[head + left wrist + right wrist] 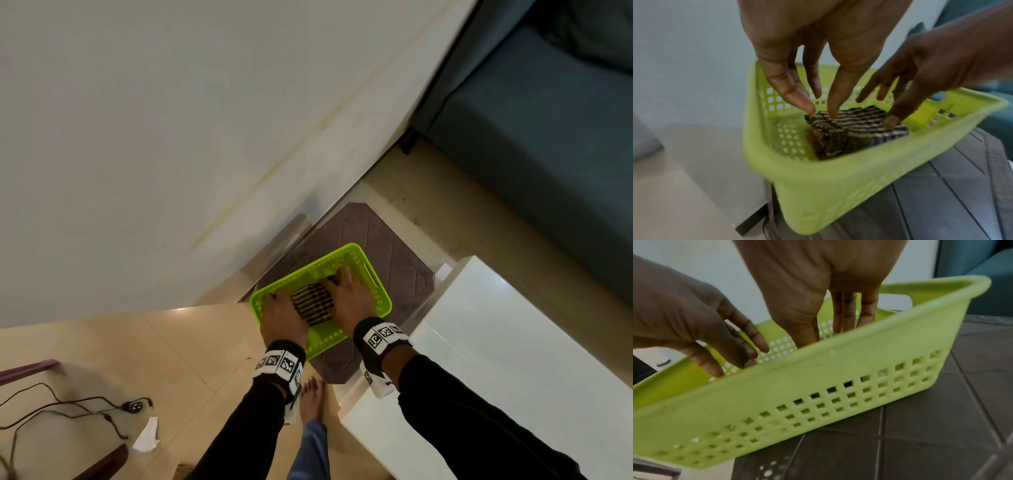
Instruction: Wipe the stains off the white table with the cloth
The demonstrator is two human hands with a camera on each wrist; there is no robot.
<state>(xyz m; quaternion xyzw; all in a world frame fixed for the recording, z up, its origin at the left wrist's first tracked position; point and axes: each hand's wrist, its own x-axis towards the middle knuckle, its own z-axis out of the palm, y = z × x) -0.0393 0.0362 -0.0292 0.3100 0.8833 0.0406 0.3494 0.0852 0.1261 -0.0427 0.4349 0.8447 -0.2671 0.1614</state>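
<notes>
A folded brown and white striped cloth lies inside a lime green plastic basket. My left hand reaches into the basket, and its straight thumb and forefinger touch the cloth's left edge. My right hand is in the basket too, thumb tip on the cloth's right edge, fingers straight behind it. The glossy white table stands at the lower right, apart from both hands. In the right wrist view the basket wall hides the cloth.
The basket sits on a brown plastic stool between a white wall and the table. A blue sofa is at the far right. Cables and a paper scrap lie on the tiled floor at left, near my bare foot.
</notes>
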